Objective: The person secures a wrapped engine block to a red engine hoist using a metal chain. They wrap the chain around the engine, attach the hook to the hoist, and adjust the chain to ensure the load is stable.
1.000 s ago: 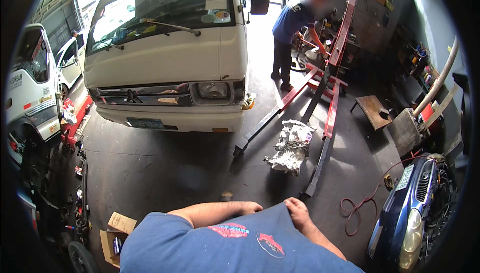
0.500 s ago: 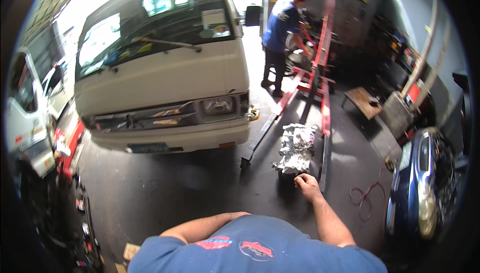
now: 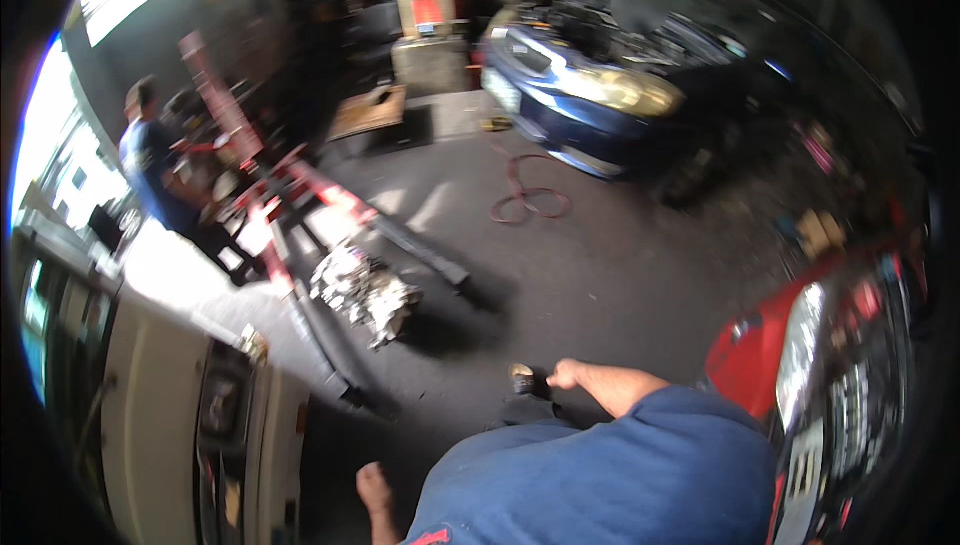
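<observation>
My right hand (image 3: 565,374) hangs in front of my body with its fingers curled in. Nothing shows in it, and it touches nothing I can see. Close beside it, lower down, is my shoe (image 3: 521,378) on the floor. At the lower left, my left hand (image 3: 374,488) hangs away from my body, near the front of the white van (image 3: 150,400); its fingers are blurred. A silvery metal assembly (image 3: 368,295), like a gearbox or engine part, rests between the legs of a red engine hoist (image 3: 250,160), well out of reach of both hands.
Beside the hoist, a person (image 3: 165,165) in a blue shirt bends over parts. A blue car (image 3: 580,95) with its engine bay exposed stands ahead, a red car (image 3: 750,345) to the right. On the floor lie a coiled red hose (image 3: 530,205) and, farther back, a low wooden table (image 3: 368,112).
My view has swung to the right, so the van and hoist now sit at the left and the red car shows. My right hand is away from the metal assembly; my left hand has come into sight.
</observation>
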